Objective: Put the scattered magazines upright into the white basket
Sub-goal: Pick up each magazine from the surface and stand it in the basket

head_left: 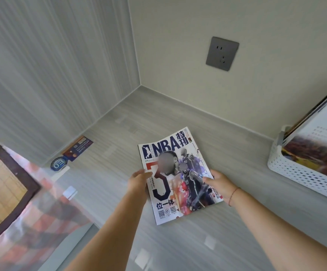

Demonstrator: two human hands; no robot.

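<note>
An NBA magazine (175,173) with a big red "3" on its cover is held face up just above the grey floor, near the middle of the view. My left hand (139,180) grips its left edge, thumb on the cover. My right hand (220,183) grips its right edge, thumb on top. The white perforated basket (299,173) stands at the right edge, with several magazines (319,145) upright inside it and leaning back toward the wall.
A small dark blue and orange booklet (78,148) and a round blue sticker (59,163) lie on the floor by the left wall. A checked cloth (41,212) and a dark-framed board (2,190) fill the lower left. A grey wall socket (222,53) sits above.
</note>
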